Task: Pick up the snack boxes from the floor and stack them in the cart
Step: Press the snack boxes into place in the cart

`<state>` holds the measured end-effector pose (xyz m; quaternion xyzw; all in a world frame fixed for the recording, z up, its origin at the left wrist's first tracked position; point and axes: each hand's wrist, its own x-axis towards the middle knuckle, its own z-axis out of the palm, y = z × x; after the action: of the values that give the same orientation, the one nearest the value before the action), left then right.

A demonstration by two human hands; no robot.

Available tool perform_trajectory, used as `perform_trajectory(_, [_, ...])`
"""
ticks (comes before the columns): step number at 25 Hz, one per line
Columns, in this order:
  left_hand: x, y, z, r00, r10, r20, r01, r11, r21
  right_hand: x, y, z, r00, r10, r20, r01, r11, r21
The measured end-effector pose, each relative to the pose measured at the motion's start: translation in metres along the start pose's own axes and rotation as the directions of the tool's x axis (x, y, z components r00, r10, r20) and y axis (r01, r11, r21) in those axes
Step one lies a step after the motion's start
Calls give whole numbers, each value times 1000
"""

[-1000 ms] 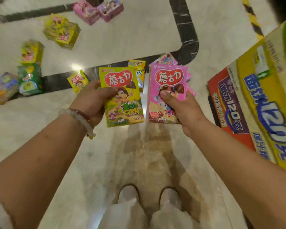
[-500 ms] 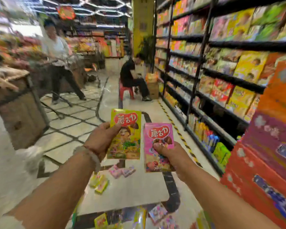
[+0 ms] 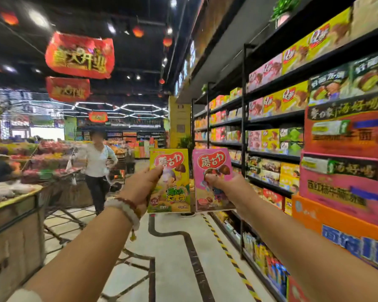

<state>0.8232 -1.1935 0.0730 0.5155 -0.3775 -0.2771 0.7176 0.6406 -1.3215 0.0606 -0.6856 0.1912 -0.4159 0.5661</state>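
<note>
Head view along a supermarket aisle, both arms raised forward. The left hand [image 3: 140,188] is closed on a yellow-green snack box [image 3: 169,182], thumb across its front face near the left edge, fingers hidden behind. The right hand [image 3: 223,188] is closed on a pink snack box [image 3: 212,171], thumb pressed on the lower middle of its printed face. Both boxes stand upright, long axes vertical, fronts toward the camera; they sit side by side, just apart, the yellow-green one directly right of the left hand and the pink one above and slightly left of the right hand. A wire shopping cart [image 3: 61,205], probably the target, lies well to the left of and beyond the left hand, part hidden behind a produce stand [image 3: 13,214]; whether it is the cart meant cannot be told. Judged from this layout, the left hand is the nearer to it, so both boxes would travel leftward. Stocked shelves [image 3: 271,127] flank the right arm.
</note>
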Motion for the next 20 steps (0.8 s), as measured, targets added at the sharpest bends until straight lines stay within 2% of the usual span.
perform_trajectory(5, [10, 13, 17, 991, 2, 131, 0, 1000, -10, -17, -27, -21, 990, -68, -126, 58, 995, -78])
perform_trajectory(10, [18, 17, 44, 927, 30, 375, -19, 999, -32, -61, -48, -40, 915, -96, -391, 49, 990, -130])
perform_trajectory(13, [6, 16, 78, 832, 25, 554, 50, 992, -120, -100, -57, -59, 822, -112, -558, -3, 980, -201])
perform_trajectory(16, [-19, 11, 125, 702, 10, 712, 138, 979, -150, -160, -73, -79, 718, -105, -688, -79, 970, -230])
perform_trajectory(20, [-69, 4, 190, 599, 28, 800, 207, 960, -188, -245, -104, -102, 532, -164, -830, -191, 933, -307])
